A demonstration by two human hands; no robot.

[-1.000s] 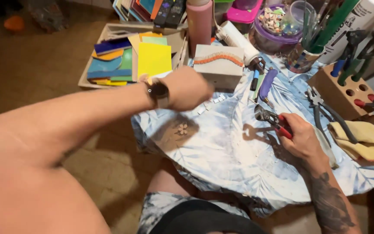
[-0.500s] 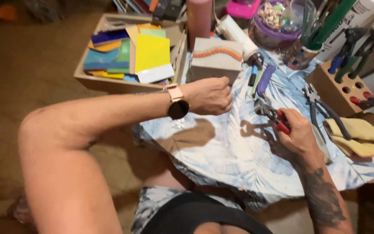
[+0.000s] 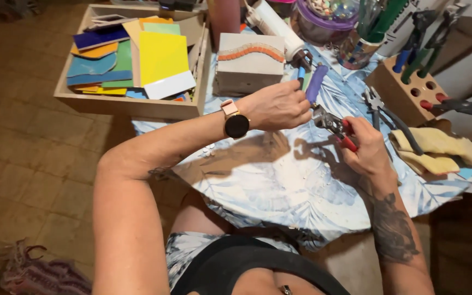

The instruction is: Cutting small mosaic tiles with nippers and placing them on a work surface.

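My right hand (image 3: 368,146) grips red-handled nippers (image 3: 334,127), jaws pointing left over the blue-and-white patterned cloth (image 3: 279,186). My left hand (image 3: 277,105), with a watch on its wrist, is closed with its fingertips right at the nipper jaws; whatever small piece it pinches is hidden. Just behind the hands stands a grey block (image 3: 249,64) with an orange and white mosaic band across it. Several tiny pale chips (image 3: 210,148) lie on the cloth under my left forearm.
A wooden tray (image 3: 132,104) of coloured tile sheets sits at the left. A wooden tool block (image 3: 405,87) holds pliers at the right, with more pliers (image 3: 383,109) and yellow gloves (image 3: 432,147) beside it. Jars, a bowl and a tube line the back.
My left hand has moved right, from near the grey block to the nipper jaws. The view has shifted closer over the table.
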